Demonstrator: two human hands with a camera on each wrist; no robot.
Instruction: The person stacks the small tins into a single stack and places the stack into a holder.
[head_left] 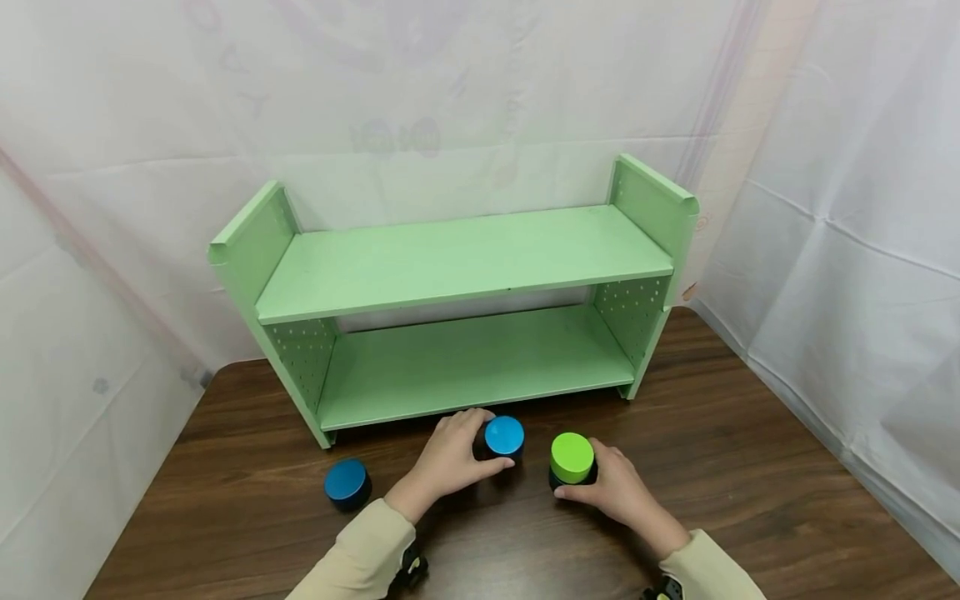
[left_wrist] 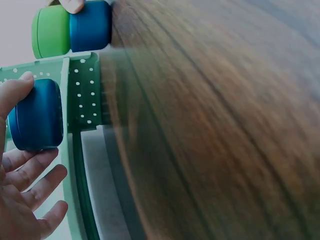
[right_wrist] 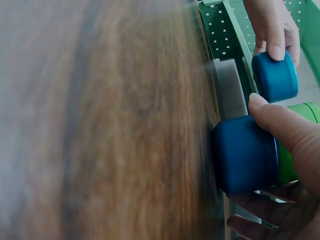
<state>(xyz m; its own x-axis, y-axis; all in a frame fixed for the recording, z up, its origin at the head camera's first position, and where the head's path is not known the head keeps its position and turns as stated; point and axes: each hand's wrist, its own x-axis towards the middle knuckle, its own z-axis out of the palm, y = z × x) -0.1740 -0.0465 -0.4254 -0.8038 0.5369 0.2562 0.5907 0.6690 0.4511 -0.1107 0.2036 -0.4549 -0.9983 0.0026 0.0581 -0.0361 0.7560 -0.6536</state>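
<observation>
My left hand (head_left: 452, 457) grips a round blue tin (head_left: 504, 435) by its sides, thumb nearest me and fingers behind. In the left wrist view that blue tin (left_wrist: 39, 115) appears raised off the tabletop. To its right, my right hand (head_left: 617, 487) holds a stack between thumb and fingers: a green tin (head_left: 572, 457) on top of a second blue tin (right_wrist: 245, 155). The lower tin's base is at or very close to the table. A third blue tin (head_left: 347, 483) sits alone on the table, left of my left forearm.
Behind the hands stands a light green two-tier shelf (head_left: 465, 258) with raised, perforated side panels. Its lower board (head_left: 480, 362) lies just beyond the tins. The dark wooden table (head_left: 765, 483) extends to both sides, and white sheeting (head_left: 450, 100) hangs around the back and sides.
</observation>
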